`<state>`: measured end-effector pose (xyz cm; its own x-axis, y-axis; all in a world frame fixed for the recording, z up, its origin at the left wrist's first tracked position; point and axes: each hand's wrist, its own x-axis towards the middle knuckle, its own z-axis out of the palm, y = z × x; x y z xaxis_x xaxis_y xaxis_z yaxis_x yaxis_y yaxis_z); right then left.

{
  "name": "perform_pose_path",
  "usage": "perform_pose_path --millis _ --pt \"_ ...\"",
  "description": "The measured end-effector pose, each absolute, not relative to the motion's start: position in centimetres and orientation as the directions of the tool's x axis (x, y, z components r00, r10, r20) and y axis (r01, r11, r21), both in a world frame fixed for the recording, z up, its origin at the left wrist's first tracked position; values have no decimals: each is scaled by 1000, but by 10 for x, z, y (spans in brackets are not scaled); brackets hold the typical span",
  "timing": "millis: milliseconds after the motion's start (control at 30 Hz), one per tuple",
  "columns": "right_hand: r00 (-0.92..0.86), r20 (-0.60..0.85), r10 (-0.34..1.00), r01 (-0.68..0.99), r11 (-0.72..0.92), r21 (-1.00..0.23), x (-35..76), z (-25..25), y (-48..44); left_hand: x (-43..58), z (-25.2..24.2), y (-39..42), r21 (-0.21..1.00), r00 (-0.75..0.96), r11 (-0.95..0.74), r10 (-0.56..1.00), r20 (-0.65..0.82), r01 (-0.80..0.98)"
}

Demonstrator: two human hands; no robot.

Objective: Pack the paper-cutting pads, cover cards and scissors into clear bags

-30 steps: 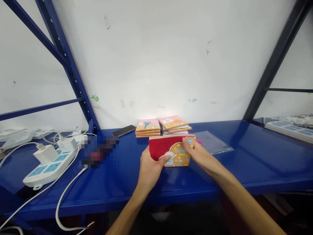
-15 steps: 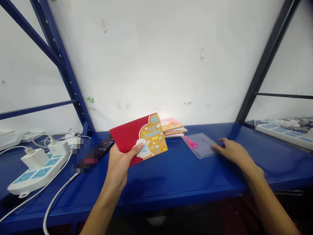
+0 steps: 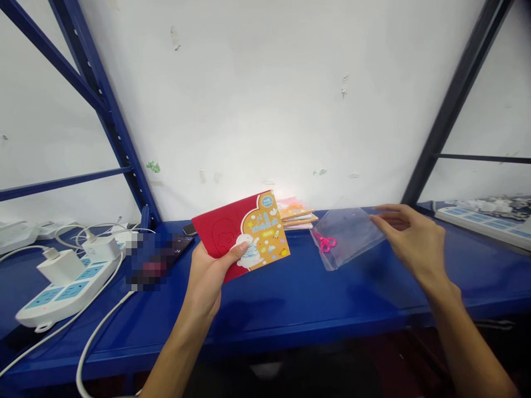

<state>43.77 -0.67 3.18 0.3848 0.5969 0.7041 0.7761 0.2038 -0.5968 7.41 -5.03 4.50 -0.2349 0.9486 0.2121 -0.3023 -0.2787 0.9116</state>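
My left hand (image 3: 218, 265) grips a thin booklet (image 3: 269, 232) with a red and mustard-yellow cover and a white bear on it, thumb on the front, fingers behind. The booklet is held up, tilted, above the blue table. To the right, my right hand (image 3: 409, 237) pinches the upper right edge of a clear plastic bag (image 3: 348, 235) between thumb and fingers. That side of the bag is raised off the table. Small pink scissors (image 3: 326, 241) are at the bag's left part; whether they lie inside or under it I cannot tell.
Behind the booklet, a stack of colourful papers or booklets (image 3: 296, 215) lies against the white wall (image 3: 265, 110). At left are a white power strip (image 3: 70, 290) with chargers and cables, and a phone (image 3: 178, 251). Blue shelf posts (image 3: 116, 127) rise at the left.
My right hand has closed on the bag's edge and lifted it up from the table. My left hand with the booklet has shifted slightly right.
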Motion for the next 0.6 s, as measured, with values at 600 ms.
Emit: perform_pose_path --millis 600 --pt "17 998 -61 985 175 -7 406 57 -30 80 55 -60 897 -156 -156 983 100 -413"
